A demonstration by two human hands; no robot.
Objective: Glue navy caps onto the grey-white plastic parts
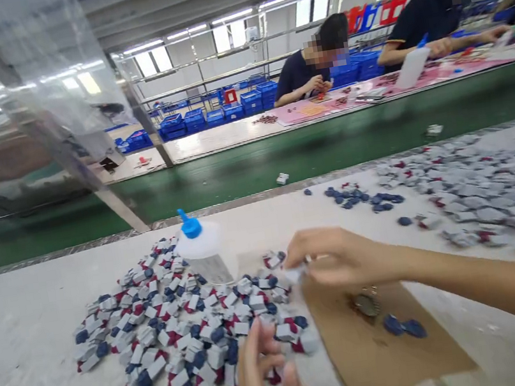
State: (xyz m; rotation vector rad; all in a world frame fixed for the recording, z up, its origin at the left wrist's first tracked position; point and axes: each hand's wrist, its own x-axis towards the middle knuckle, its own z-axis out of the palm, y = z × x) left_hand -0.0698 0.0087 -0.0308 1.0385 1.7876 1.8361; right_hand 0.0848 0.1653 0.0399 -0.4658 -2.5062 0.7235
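At the bottom middle, my left hand (pixel 265 375) is held with fingers apart and nothing visible in it, beside a heap of small grey, navy and dark red pieces (pixel 180 320). The fingers of my right hand (pixel 334 255), slightly blurred, are pinched on a small pale grey piece (pixel 293 273) at the heap's right edge. Beneath that hand lies a brown cardboard sheet (pixel 384 361). Two navy pieces (pixel 404 326) and a small round metallic item (pixel 367 305) rest on the cardboard.
A white squeeze bottle (pixel 206 252) with a blue cap stands behind the heap. Loose navy pieces (pixel 359 196) and a wide spread of grey pieces (pixel 489 190) lie at right. Beyond a green strip (pixel 236 177), two people work at another bench (pixel 220 139).
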